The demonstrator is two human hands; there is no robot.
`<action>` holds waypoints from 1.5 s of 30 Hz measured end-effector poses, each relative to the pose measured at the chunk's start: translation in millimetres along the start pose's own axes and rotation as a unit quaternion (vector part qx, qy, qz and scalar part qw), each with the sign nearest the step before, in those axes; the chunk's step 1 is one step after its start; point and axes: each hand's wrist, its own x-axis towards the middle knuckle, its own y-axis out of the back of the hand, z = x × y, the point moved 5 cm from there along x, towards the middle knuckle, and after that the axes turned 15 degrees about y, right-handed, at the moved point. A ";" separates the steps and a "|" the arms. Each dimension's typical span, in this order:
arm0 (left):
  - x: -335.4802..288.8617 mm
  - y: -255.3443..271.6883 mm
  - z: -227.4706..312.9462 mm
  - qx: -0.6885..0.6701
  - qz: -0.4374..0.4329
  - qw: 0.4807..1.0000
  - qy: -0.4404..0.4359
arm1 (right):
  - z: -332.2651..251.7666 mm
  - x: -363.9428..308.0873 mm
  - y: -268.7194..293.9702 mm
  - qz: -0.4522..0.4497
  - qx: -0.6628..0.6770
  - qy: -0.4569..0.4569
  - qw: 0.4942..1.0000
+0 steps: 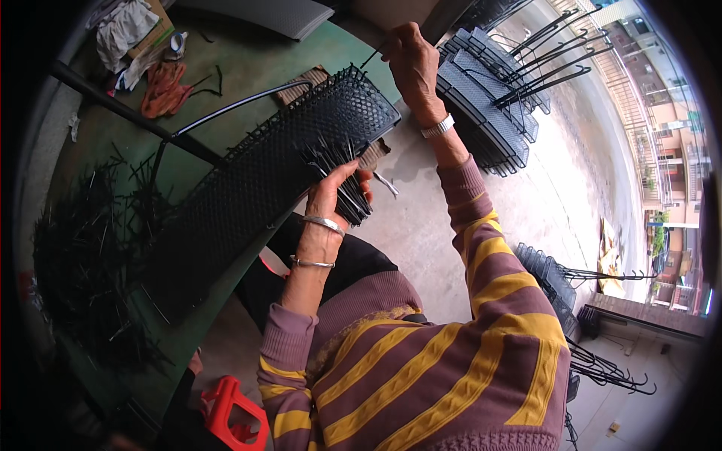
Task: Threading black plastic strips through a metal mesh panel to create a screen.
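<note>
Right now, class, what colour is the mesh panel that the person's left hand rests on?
Black: the mesh panel under the left hand shows plainly in the head view.

Beside the green table (248, 68), finished black mesh racks (489, 98) are lying stacked; a red plastic stool (233, 413) is standing below it, orange cloth (164, 86) lying on it.

The person wears a knitted sweater (421, 361) in dull purple with yellow stripes, ribbed at the cuffs. The left wrist carries two thin silver bangles (323, 224) — the right wrist a pale silver watch (438, 126).
</note>
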 end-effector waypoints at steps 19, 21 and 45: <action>-16.6 -12.6 3.0 0.023 0.010 0.999 -0.042 | 7.6 3.3 -27.7 -0.063 0.105 -0.012 0.992; -19.5 -14.3 3.8 0.020 0.022 0.998 -0.047 | 7.8 3.0 -28.2 -0.087 0.114 0.002 0.990; -21.7 -1.3 7.9 0.024 0.096 0.992 -0.084 | -60.8 -32.0 2.6 -0.296 0.299 -0.195 0.886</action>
